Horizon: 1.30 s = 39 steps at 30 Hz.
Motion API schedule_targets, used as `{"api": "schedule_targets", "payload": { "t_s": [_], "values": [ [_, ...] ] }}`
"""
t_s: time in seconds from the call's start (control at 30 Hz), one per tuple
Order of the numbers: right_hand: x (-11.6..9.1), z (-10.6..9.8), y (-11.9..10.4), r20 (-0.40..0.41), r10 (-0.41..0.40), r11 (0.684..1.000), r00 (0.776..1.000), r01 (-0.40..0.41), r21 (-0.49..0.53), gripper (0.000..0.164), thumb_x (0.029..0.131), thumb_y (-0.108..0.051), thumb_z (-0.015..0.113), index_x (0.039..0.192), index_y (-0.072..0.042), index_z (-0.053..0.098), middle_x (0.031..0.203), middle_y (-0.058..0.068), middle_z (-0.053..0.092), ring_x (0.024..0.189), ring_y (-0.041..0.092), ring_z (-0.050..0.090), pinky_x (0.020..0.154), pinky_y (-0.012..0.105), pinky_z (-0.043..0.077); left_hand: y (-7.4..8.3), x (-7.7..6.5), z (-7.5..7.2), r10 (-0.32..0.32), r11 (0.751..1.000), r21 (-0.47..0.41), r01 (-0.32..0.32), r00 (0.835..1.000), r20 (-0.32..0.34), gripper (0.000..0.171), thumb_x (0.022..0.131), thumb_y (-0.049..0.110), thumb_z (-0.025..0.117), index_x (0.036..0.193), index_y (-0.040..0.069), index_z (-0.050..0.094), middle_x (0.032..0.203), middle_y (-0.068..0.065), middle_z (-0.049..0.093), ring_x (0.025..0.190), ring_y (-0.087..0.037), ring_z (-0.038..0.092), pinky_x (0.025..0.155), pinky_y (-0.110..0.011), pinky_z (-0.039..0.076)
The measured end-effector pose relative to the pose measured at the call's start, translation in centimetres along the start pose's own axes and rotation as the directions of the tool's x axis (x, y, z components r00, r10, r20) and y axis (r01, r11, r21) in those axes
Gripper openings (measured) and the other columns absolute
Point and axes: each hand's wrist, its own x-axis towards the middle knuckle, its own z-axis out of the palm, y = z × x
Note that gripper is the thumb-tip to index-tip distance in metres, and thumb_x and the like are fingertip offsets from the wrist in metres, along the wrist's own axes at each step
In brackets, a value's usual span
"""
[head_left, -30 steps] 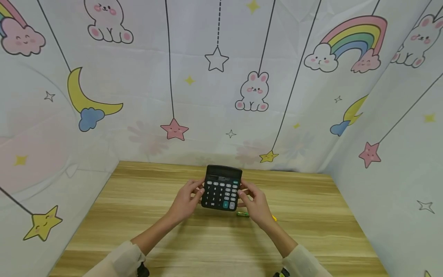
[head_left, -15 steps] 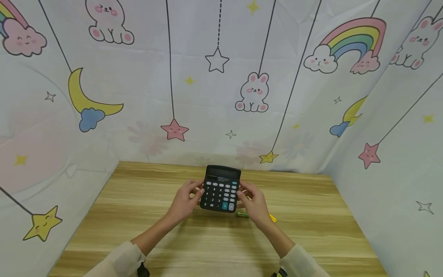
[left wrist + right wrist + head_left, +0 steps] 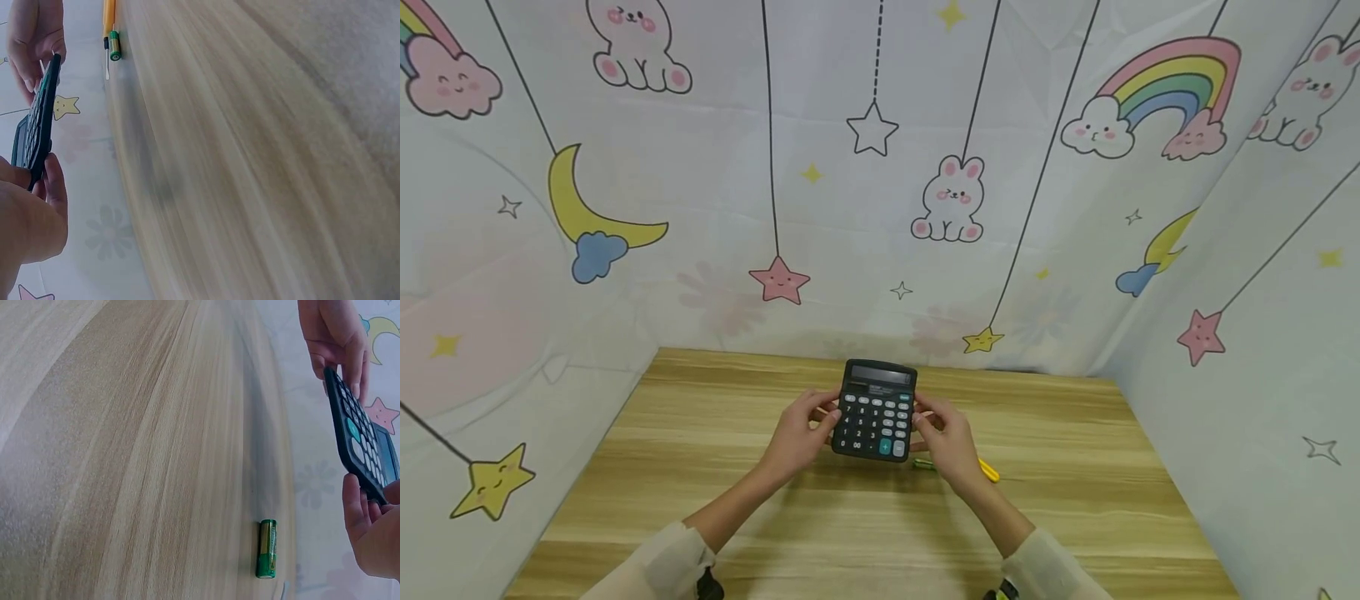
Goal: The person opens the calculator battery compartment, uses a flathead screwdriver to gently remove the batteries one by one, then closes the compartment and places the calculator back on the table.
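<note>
A black calculator is held up off the table between both hands, its keys and display turned toward me. My left hand pinches its left edge, thumb on the front and fingers behind. On the opposite edge, my right hand grips it the same way. Both wrist views show the calculator edge-on, raised and tilted. A green battery lies on the table below; in the head view my right hand partly covers it. Beside it is a screwdriver with an orange-yellow handle, also partly hidden by my right arm in the head view.
The wood-grain table meets a white patterned cloth at its back, left and right sides. Pale sleeves cover my forearms.
The calculator has shifted slightly left and tipped so that its display shows more plainly. My right hand has moved a little left with it, uncovering more of the screwdriver's handle.
</note>
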Motion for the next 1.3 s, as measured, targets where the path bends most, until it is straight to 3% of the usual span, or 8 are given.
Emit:
{"api": "schedule_targets", "payload": {
  "t_s": [0.1,0.4,0.73,0.97,1.3],
  "values": [
    [0.0,0.1,0.0,0.003,0.015,1.0,1.0,-0.015,-0.001,0.039,0.107,0.002,0.059,0.146,0.003,0.061,0.121,0.022,0.062,0.095,0.028,0.068,0.069,0.043,0.065,-0.1,0.0,0.0,-0.025,1.0,0.017,0.025,1.0,-0.002,0.034,0.101,-0.003,0.068,0.135,-0.003,0.069,0.109,-0.012,0.066,0.089,-0.024,0.07,0.064,-0.031,0.063],
    [-0.2,0.7,-0.1,-0.006,0.093,0.995,0.996,-0.092,0.028,0.038,0.108,-0.002,0.055,0.145,0.007,0.06,0.122,0.024,0.063,0.097,0.028,0.066,0.077,0.051,0.065,-0.2,-0.3,-0.1,-0.063,0.997,0.05,0.063,0.998,-0.004,0.029,0.1,-0.003,0.068,0.129,-0.003,0.07,0.103,-0.013,0.068,0.086,-0.023,0.07,0.068,-0.05,0.064],
    [-0.3,1.2,1.0,0.037,0.152,0.987,0.988,-0.153,0.045,0.038,0.108,0.0,0.054,0.144,0.011,0.058,0.127,0.025,0.059,0.098,0.028,0.064,0.081,0.05,0.064,-1.7,-0.5,-0.1,-0.093,0.989,0.114,0.092,0.996,0.005,0.026,0.1,0.0,0.07,0.126,-0.001,0.072,0.1,-0.009,0.07,0.086,-0.021,0.07,0.063,-0.031,0.061],
    [-0.5,1.3,1.1,0.089,0.218,0.976,0.972,-0.219,0.002,0.041,0.11,-0.005,0.055,0.147,0.012,0.054,0.129,0.025,0.062,0.101,0.028,0.064,0.086,0.051,0.063,-2.5,-0.7,-0.1,-0.156,0.984,0.093,0.152,0.987,0.038,0.026,0.1,-0.001,0.069,0.126,-0.003,0.071,0.099,-0.009,0.068,0.084,-0.018,0.069,0.059,-0.031,0.061],
    [-0.9,1.4,1.6,0.138,0.221,0.975,0.966,-0.218,-0.034,0.041,0.11,-0.007,0.056,0.145,0.014,0.055,0.126,0.026,0.065,0.104,0.03,0.066,0.086,0.046,0.064,-3.0,-1.0,-0.1,-0.196,0.97,0.159,0.184,0.979,0.06,0.024,0.1,0.0,0.068,0.124,-0.003,0.072,0.099,-0.008,0.067,0.086,-0.018,0.071,0.062,-0.03,0.06]
  ]
}}
